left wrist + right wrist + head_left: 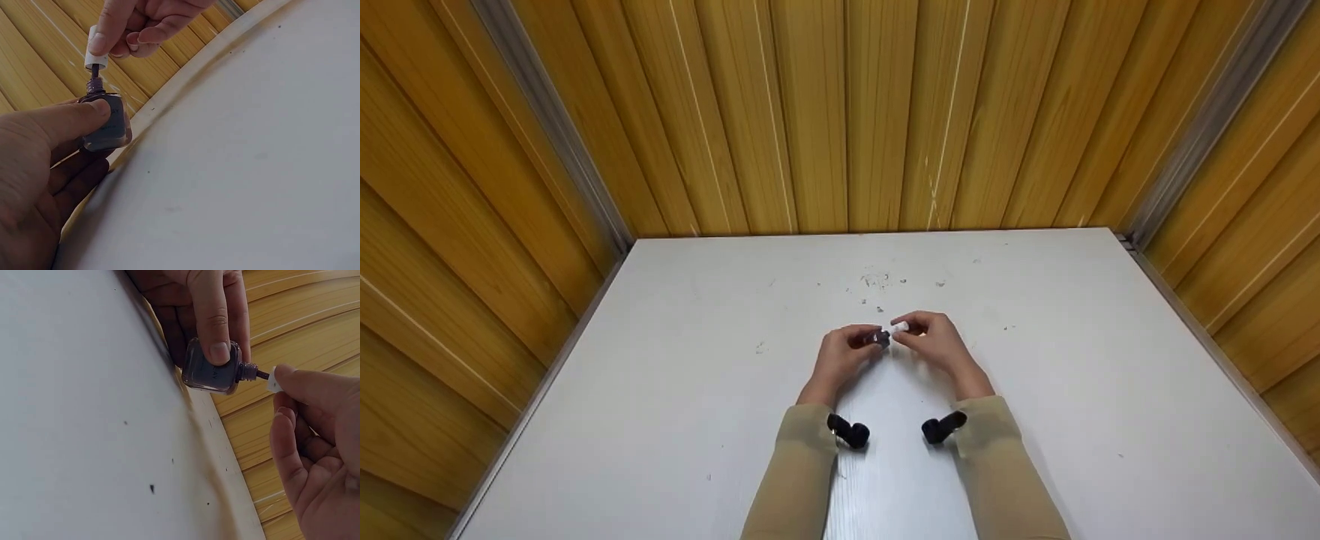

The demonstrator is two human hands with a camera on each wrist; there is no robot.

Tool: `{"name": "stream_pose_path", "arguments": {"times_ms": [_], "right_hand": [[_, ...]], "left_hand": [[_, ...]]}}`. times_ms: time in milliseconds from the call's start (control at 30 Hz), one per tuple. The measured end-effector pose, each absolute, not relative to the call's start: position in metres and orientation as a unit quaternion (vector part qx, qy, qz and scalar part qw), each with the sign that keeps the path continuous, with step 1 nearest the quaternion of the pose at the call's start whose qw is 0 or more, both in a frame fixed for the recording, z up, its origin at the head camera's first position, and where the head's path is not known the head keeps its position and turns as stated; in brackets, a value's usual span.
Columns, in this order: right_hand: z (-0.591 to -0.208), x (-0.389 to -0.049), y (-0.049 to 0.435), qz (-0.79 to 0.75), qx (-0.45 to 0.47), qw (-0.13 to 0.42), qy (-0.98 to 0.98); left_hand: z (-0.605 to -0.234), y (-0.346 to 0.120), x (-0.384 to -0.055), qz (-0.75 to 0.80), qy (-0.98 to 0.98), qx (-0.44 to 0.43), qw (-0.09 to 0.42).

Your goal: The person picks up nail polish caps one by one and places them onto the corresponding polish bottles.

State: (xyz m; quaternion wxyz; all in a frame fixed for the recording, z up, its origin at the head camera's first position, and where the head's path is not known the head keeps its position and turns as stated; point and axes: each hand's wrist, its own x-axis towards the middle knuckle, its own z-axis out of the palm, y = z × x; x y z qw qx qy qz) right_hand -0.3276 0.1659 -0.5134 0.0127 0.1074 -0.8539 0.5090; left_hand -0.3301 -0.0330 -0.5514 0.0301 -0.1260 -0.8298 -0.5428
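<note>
While the yellow wood-patterned wall (847, 112) stands behind the far edge of the bench (660, 390), its top runs out of the head view. The white bench fills most of the near part, its near edge cut off, as are the two tan sleeves (791, 487). Between them, near the middle of the bench, the left hand (844, 356) and right hand (943, 346) face each other. Black wrist pieces (849, 432) sit on both cuffs.

Grasped by the left fingers, a small dark glass bottle (119, 134) is held just above the bench; the thumb covers part of its lettering, and the rest is too dim to read. Pinched in the right fingers is a white cap (94, 56), mostly hidden by them in the right wrist view. Dark and thin, a stem (95, 71) spans the gap from cap to bottle neck, its lower end out of sight. Tiny marks (877, 281) dot the far side, too small to identify.
</note>
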Motion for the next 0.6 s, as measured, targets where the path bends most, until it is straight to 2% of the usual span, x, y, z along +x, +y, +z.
{"name": "stream_pose_path", "arguments": {"times_ms": [333, 600], "right_hand": [[-0.5142, -0.3258, 0.1602, 0.512, 0.11, 0.002, -0.852], [-0.5154, -0.3276, 0.1632, 0.501, 0.128, 0.002, -0.856]], "left_hand": [[-0.5508, -0.034, -0.3284, -0.554, -0.816, -0.156, 0.043], [-0.5488, -0.0331, -0.3281, -0.581, -0.804, -0.128, 0.023]]}}
